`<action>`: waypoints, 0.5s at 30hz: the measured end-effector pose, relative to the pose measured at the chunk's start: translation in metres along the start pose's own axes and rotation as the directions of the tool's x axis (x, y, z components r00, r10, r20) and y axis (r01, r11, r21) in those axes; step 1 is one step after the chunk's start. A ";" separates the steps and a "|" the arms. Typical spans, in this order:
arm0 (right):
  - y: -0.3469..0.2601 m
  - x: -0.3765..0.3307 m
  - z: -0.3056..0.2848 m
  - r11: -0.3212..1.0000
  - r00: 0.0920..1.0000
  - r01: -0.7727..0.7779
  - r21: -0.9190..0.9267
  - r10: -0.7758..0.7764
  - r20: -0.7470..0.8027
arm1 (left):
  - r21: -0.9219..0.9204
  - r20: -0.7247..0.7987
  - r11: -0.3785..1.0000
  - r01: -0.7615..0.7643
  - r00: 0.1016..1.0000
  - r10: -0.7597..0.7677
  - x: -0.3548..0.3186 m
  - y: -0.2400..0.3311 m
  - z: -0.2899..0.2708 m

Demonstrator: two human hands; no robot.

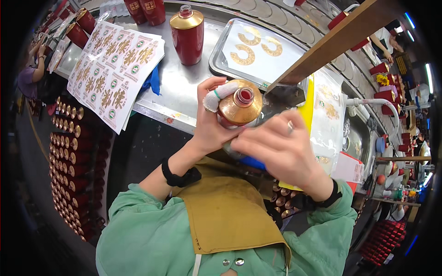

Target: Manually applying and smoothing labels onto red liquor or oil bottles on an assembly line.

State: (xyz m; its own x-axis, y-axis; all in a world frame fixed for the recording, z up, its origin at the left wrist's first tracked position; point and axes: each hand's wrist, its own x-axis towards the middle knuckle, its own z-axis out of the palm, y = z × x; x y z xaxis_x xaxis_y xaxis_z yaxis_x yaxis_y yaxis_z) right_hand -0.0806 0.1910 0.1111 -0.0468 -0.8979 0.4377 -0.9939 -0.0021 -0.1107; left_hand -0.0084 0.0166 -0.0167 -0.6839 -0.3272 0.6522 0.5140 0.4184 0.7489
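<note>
Glossy printed sheets are overhanging the worktop's near edge; a brushing sleeve might drag them off. A smooth, tapering dark-red bottle is standing upright behind, its gold shoulder gleaming. The left hand, wearing a soft white finger cover, is clasping the held bottle by the worktop's near edge; a loosening grip could drop that slick shape. Beyond, a shallow tray is carrying flat, gold C-shaped pieces. The right hand is blurring close beside; whether it's gripping anything, I cannot tell. Careless rubbing could scuff the finish.
</note>
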 end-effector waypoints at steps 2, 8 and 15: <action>0.000 0.001 0.001 0.981 0.959 -0.186 -0.050 0.170 -0.228 | 0.108 -0.031 0.994 0.000 1.000 0.003 0.000 0.000 0.001; 0.002 -0.002 0.004 0.997 0.998 -0.007 0.071 0.002 0.070 | -0.044 0.061 0.999 0.021 0.998 -0.018 0.005 -0.005 -0.011; 0.011 -0.003 0.005 0.999 0.995 0.014 -0.034 -0.018 -0.097 | 0.137 -0.054 0.991 -0.008 0.998 0.015 0.005 -0.005 -0.004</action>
State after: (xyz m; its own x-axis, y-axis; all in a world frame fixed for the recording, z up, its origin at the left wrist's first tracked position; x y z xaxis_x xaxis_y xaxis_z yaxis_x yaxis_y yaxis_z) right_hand -0.0912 0.1912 0.1043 -0.0388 -0.8508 0.5240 -0.9973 0.0001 -0.0738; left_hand -0.0125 0.0098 -0.0171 -0.6471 -0.3660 0.6688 0.4434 0.5330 0.7206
